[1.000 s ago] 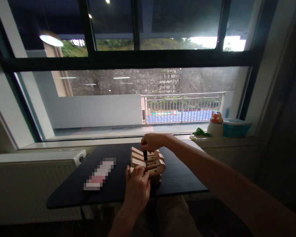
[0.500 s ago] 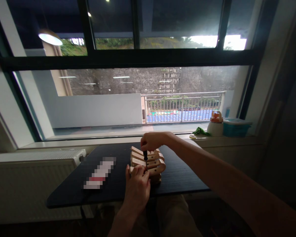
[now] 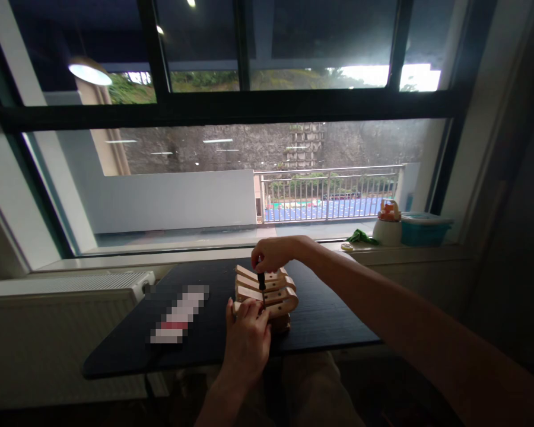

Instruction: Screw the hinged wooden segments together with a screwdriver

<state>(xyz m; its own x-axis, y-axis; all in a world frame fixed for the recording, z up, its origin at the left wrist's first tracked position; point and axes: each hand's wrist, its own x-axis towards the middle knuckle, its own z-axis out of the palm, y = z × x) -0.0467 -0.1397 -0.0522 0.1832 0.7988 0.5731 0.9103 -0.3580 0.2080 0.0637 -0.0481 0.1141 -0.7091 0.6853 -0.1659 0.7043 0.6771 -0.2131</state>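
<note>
A wooden piece with several curved slats (image 3: pixel 285 299) stands on the dark table (image 3: pixel 329 320), dark holes showing along its slats. My right hand (image 3: pixel 273 254) is closed around the black handle of a screwdriver (image 3: pixel 261 281), held upright above the piece. The screwdriver's thin shaft points down between the slats, close to the fingers of my left hand; its tip is hidden. My left hand (image 3: pixel 248 332) grips the near left side of the wooden piece, fingers bent over its nearest slat.
A blurred-out flat item (image 3: pixel 180 314) lies at the table's left. Beyond the table, the window sill holds a green cloth (image 3: pixel 361 237), a white pot with an orange top (image 3: pixel 387 228) and a teal box (image 3: pixel 425 229). A white radiator (image 3: pixel 71 332) stands at the left.
The view has shifted very slightly. Both hands, the screwdriver and the wooden piece keep nearly the same positions.
</note>
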